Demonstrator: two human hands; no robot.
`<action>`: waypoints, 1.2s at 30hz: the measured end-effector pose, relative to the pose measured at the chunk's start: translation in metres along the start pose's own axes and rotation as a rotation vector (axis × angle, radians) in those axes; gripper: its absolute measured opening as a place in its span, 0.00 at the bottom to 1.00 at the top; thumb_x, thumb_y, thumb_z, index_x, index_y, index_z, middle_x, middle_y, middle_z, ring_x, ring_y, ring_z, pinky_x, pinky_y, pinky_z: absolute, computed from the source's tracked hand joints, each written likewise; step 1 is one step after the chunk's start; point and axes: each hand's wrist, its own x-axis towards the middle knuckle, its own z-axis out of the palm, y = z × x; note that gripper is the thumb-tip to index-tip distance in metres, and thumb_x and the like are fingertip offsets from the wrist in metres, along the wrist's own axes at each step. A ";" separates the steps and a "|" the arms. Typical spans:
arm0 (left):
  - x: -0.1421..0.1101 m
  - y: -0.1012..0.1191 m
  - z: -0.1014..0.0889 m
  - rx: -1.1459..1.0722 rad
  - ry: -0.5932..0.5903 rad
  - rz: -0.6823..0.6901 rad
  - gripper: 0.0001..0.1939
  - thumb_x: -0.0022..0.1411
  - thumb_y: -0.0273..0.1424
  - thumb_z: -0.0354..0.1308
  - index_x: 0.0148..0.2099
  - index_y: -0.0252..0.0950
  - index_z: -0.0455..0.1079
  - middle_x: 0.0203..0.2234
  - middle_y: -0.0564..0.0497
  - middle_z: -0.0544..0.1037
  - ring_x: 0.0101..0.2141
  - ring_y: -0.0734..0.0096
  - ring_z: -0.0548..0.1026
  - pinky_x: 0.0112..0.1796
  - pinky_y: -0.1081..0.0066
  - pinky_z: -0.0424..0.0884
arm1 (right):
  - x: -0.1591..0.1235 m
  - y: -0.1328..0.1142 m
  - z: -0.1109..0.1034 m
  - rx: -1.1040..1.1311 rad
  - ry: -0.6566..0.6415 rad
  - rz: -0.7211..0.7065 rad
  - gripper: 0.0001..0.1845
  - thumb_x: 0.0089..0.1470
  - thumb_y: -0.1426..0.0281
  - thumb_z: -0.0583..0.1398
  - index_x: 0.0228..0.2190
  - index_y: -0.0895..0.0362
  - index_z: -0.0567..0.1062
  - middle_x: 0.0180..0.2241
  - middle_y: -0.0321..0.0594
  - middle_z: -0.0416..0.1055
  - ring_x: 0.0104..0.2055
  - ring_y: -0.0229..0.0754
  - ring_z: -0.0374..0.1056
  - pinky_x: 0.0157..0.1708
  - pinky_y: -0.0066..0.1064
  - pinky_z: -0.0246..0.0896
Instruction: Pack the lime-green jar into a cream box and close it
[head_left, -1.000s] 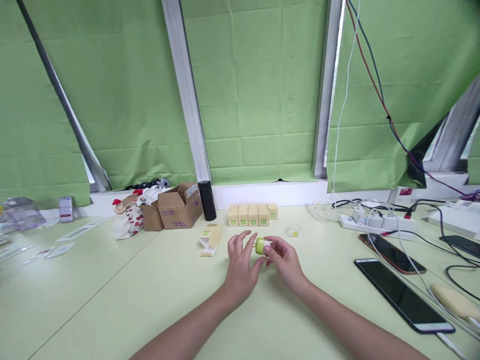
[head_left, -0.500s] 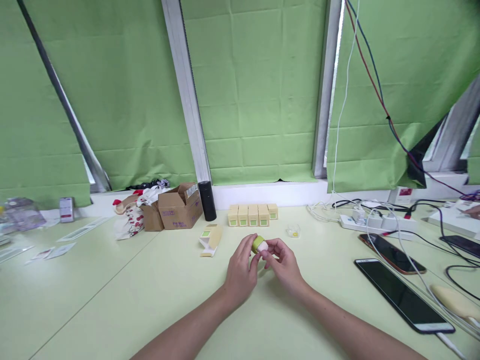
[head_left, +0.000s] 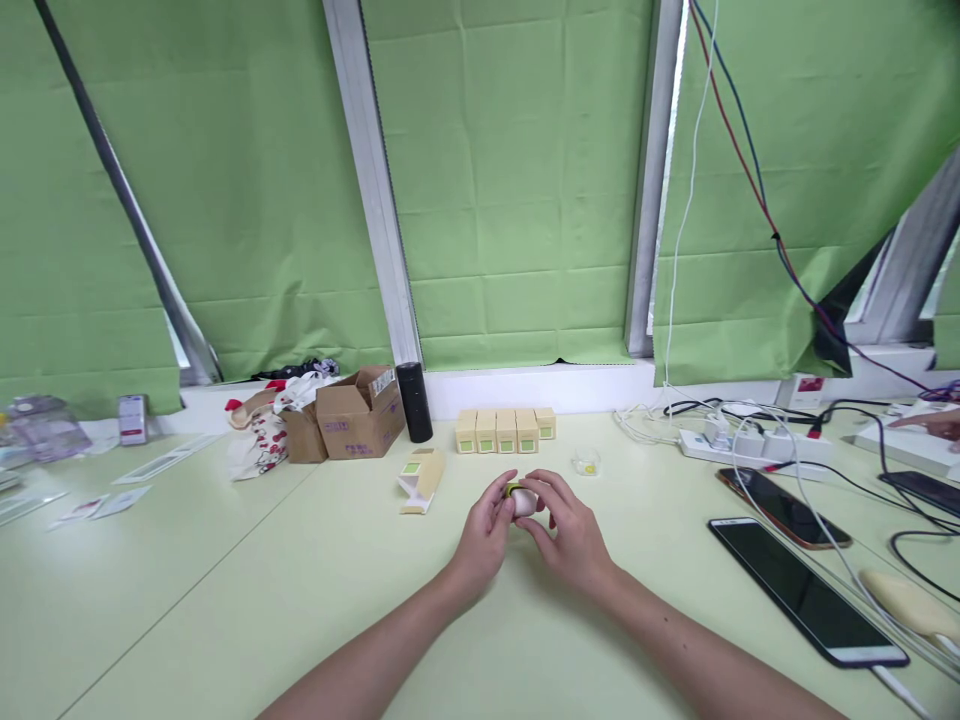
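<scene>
Between my two hands is a small rounded white object with a green part (head_left: 523,502); its exact kind is too small to make out. My left hand (head_left: 484,535) pinches the green side with thumb and fingers. My right hand (head_left: 574,530) curls round the white side, fingertips on its top and thumb near its lower edge. Just beyond the left hand lies an opened cream carton (head_left: 425,475) with a green square on it. Past the right hand sits a small clear plastic piece (head_left: 586,462) with a yellow spot.
Several small cream boxes (head_left: 496,430) stand in a row at the back, beside a black cylinder (head_left: 414,402) and a cardboard box (head_left: 358,418). Phones (head_left: 806,590), cables and a power strip (head_left: 750,445) fill the right side. Another person's hand (head_left: 934,425) shows at the far right.
The object has turned, showing more white and less green. My right hand's fingers have moved over its top. At the far right, the other person's hand reaches further into view.
</scene>
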 end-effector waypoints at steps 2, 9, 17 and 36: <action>0.000 -0.002 0.001 -0.014 -0.028 -0.005 0.30 0.68 0.46 0.57 0.66 0.36 0.64 0.62 0.39 0.72 0.62 0.51 0.70 0.56 0.57 0.74 | 0.000 0.000 0.000 -0.028 -0.023 -0.054 0.19 0.64 0.71 0.56 0.56 0.49 0.71 0.54 0.47 0.72 0.48 0.47 0.75 0.35 0.34 0.76; 0.000 -0.006 -0.001 -0.019 -0.039 0.007 0.29 0.68 0.47 0.57 0.64 0.36 0.68 0.64 0.39 0.70 0.64 0.51 0.67 0.62 0.53 0.68 | -0.001 0.002 0.000 -0.069 -0.027 -0.157 0.24 0.66 0.74 0.55 0.61 0.48 0.68 0.57 0.47 0.73 0.56 0.49 0.73 0.49 0.42 0.76; 0.000 -0.004 0.001 0.030 0.007 0.003 0.26 0.68 0.42 0.59 0.63 0.35 0.70 0.64 0.40 0.70 0.65 0.52 0.67 0.65 0.51 0.63 | 0.000 0.007 0.005 -0.100 -0.012 -0.195 0.23 0.66 0.75 0.53 0.60 0.51 0.69 0.55 0.48 0.75 0.54 0.48 0.75 0.48 0.42 0.77; -0.001 -0.001 0.010 0.030 0.119 0.039 0.26 0.67 0.43 0.59 0.62 0.35 0.71 0.60 0.41 0.75 0.61 0.55 0.72 0.62 0.57 0.68 | 0.007 0.000 0.004 -0.064 0.001 -0.228 0.23 0.65 0.78 0.53 0.58 0.53 0.68 0.53 0.50 0.75 0.54 0.49 0.74 0.48 0.44 0.76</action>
